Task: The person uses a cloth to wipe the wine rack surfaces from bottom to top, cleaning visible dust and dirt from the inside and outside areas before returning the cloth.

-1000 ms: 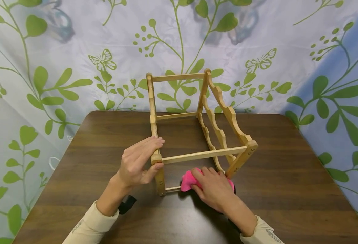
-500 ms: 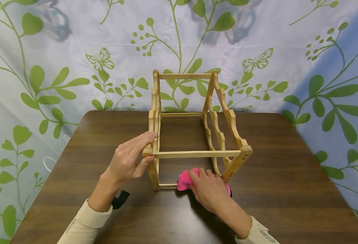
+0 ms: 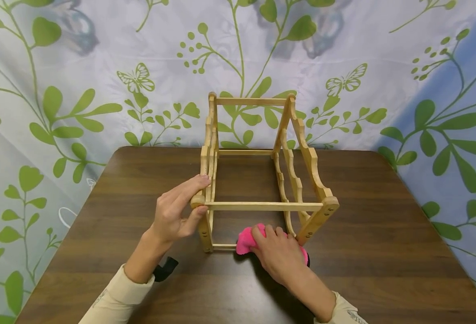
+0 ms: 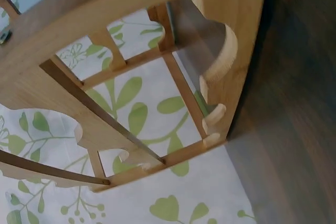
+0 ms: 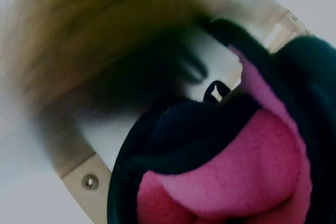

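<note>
A light wooden rack [image 3: 262, 206] with wavy-edged side slats stands on the table. My left hand [image 3: 177, 209] holds its near left top corner, fingers over the side rail and thumb at the front. At the lower front rail, my right hand [image 3: 280, 254] grips a bunched pink cloth [image 3: 244, 241] that covers the right part of that rail. Wavy slats of the rack [image 4: 68, 90] fill much of the left wrist view. In the right wrist view the pink cloth [image 5: 236, 177] shows with dark edging, near a blurred wooden part.
The brown wood-grain table [image 3: 383, 225] reaches back to a pale curtain [image 3: 238, 49] with green leaves and butterflies. A small black object [image 3: 165, 269] shows beside my left wrist. A thin white loop [image 3: 64, 217] lies past the table's left edge.
The rack has turned so that its front rail now runs level, its far end shifting right. My left hand has stayed on the corner; my right hand has moved slightly left with the cloth.
</note>
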Available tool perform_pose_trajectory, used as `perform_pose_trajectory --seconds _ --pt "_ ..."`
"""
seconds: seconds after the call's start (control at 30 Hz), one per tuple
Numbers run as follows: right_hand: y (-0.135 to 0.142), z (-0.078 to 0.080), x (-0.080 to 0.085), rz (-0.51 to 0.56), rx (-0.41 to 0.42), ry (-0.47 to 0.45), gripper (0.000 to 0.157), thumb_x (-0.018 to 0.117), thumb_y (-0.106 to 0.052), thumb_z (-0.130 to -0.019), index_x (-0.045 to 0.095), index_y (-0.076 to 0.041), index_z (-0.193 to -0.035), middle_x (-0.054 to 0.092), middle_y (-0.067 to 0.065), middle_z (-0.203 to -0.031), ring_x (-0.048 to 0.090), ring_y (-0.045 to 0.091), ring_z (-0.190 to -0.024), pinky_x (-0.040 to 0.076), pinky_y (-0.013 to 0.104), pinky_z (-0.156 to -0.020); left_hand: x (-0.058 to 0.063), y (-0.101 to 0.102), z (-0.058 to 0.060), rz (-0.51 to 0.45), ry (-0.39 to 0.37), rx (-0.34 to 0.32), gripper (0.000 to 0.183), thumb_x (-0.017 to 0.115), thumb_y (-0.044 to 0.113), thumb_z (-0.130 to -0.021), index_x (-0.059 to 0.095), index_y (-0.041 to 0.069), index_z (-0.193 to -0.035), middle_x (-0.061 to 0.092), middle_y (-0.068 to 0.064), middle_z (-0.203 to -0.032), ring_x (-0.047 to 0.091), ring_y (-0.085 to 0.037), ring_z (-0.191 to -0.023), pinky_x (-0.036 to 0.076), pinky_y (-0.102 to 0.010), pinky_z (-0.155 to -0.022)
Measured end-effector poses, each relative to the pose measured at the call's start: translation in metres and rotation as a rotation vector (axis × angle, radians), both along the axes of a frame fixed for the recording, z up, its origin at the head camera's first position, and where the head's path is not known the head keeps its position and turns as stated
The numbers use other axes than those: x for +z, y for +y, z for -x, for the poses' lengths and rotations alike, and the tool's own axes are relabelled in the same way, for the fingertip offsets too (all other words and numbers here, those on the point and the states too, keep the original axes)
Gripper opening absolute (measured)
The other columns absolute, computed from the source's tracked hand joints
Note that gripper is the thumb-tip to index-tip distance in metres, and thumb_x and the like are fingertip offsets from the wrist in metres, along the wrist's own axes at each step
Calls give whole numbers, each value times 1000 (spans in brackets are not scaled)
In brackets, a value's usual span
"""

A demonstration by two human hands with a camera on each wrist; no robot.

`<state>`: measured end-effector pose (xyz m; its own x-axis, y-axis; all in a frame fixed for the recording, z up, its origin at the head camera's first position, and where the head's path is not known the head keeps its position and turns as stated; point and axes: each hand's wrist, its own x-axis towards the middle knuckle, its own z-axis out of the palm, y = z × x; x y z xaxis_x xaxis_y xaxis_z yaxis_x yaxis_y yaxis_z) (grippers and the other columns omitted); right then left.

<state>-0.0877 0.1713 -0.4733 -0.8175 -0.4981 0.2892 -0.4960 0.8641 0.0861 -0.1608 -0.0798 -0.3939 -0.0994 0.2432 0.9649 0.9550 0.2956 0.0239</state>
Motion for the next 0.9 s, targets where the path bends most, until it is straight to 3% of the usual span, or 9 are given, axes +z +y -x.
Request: perform_pose_trajectory --seconds 0.17,0.47,0.77,0.9 --pt "-1 -2 0 23 -15 -35 39 70 -44 -89 52 -15 -107 46 4 -74 52 26 -65 40 36 -47 0 3 -2 -27 -8 12 45 54 29 -101 65 -15 -103 69 -26 -100 70 -40 -90 54 -38 -89" --pt "-19 -2 -2 56 -3 -76 35 71 -42 -89 52 -17 -104 51 4 -78 56 27 -71 44 38 -53 -12 21 -13 -92 -103 195 47 40 31 -106 57 -13 -111 66 -24 -105 68 -39 -97 51 -35 -94" --pt "-61 3 -8 57 74 -27 35 69 -44 -89 54 -19 -108 54 1 -83 59 25 -75 45 37 -53 -18 25 -12 -127 -130 213 54 44 41 -105 56 -11 -112 66 -23 -107 67 -37 -100 48 -32 -97" --pt "-63 6 -5 73 102 -74 34 71 -40 -89 55 -19 -111 58 1 -87 61 25 -78 49 38 -56 -19 26 -12 -151 -127 214 53 49 40 -103 57 -12 -111 66 -23 -107 68 -37 -100 49 -31 -96"
